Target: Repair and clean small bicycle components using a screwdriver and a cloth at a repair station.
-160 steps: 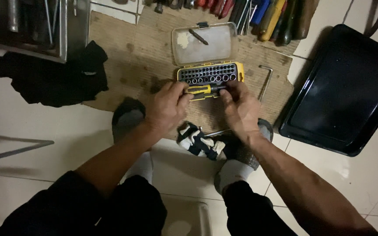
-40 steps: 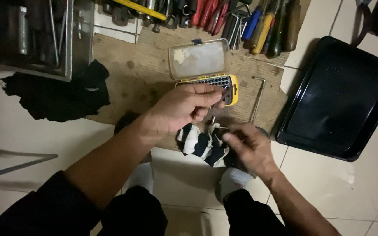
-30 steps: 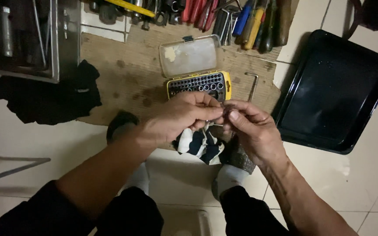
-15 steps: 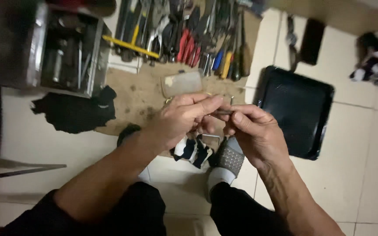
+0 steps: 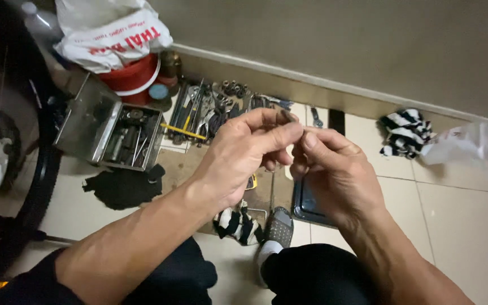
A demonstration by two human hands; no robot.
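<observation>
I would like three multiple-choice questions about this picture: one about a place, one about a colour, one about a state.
1. Where is the open metal toolbox?
A. left of the hands
B. on the black tray
C. by the striped cloth at the wall

2. What colour is the bucket under the white bag?
A. blue
B. red
C. green

3. How are the left hand and right hand?
A. flat on the floor
B. far apart
C. raised, fingertips together on a small dark piece

Answers: 1 A, it lies at frame left. 2 B, its side shows red. 3 C, fingertips meet mid-frame.
</observation>
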